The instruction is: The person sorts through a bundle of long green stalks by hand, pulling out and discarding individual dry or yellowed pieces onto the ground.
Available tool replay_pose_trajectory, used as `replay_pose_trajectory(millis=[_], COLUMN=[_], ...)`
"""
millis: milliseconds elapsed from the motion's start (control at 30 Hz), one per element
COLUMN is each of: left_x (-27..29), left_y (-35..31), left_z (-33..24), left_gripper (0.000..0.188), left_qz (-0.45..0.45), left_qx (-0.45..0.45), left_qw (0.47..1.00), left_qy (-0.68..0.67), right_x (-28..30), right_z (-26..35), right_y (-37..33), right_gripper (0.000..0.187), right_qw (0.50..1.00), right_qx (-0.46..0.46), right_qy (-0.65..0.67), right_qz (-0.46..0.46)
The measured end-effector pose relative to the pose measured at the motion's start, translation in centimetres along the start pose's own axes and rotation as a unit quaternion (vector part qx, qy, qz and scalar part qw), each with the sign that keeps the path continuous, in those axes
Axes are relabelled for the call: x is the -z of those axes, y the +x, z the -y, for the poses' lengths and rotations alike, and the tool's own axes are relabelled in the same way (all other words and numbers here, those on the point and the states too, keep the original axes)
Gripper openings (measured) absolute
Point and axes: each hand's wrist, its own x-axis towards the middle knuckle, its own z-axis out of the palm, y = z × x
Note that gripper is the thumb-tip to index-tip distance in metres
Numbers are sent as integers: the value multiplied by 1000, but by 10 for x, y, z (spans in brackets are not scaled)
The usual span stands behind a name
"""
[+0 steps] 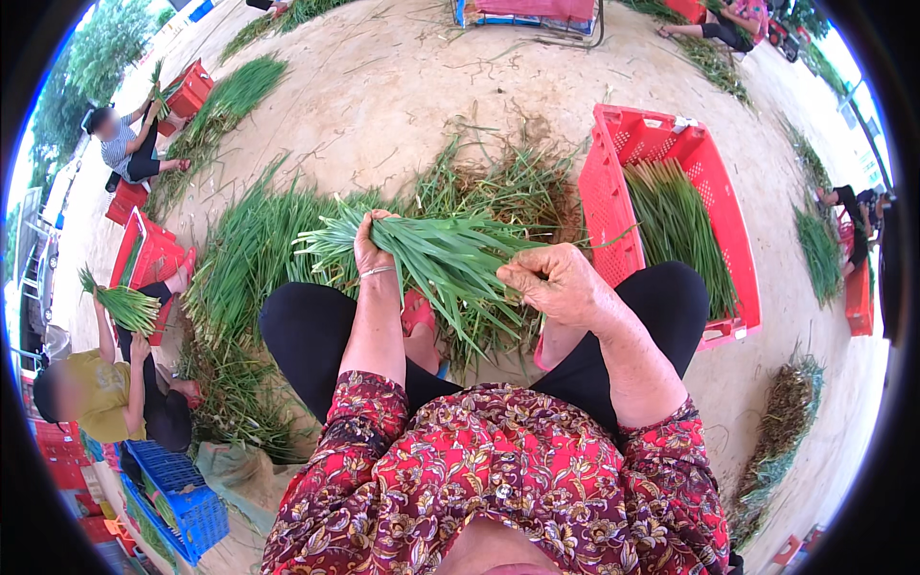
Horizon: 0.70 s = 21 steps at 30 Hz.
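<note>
My left hand (375,245) is wrapped round a bunch of garlic chives (436,247), held level above the ground between my knees. The pale stem ends stick out to the left of my fist, and the long green leaves fan out to the right. By the leaf tips, the thumb and fingers of my right hand (563,282) are pinched together. What lies between them is too small to make out. Loose chives lie in a wide heap (254,254) at the left. Beyond the bunch is a tangle of yellowing leaves (503,192).
A red plastic crate (610,206), partly filled with upright chives (680,225), stands beside my right knee. To the left a person in an olive shirt (101,393) holds another bunch near a blue crate (196,517). Other people sit farther off. Dried leaves (781,446) lie at the lower right.
</note>
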Motion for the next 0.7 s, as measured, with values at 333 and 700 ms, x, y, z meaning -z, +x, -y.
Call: replay_pose_trajectory(millis=[333,700], left_x=[5,-3], left_y=[4,5], left_z=[-7,1], left_gripper=[7,7], left_qz=[-52,-121], left_qx=[-27,-36], left_qw=[997,992], left_qy=[45,28], right_x=[23,26], right_z=[23,29], right_y=[-16,-20], right_gripper=[19,13], right_qw=[973,986], right_qx=[19,25], right_qy=[174,153], right_qz=[-148,65])
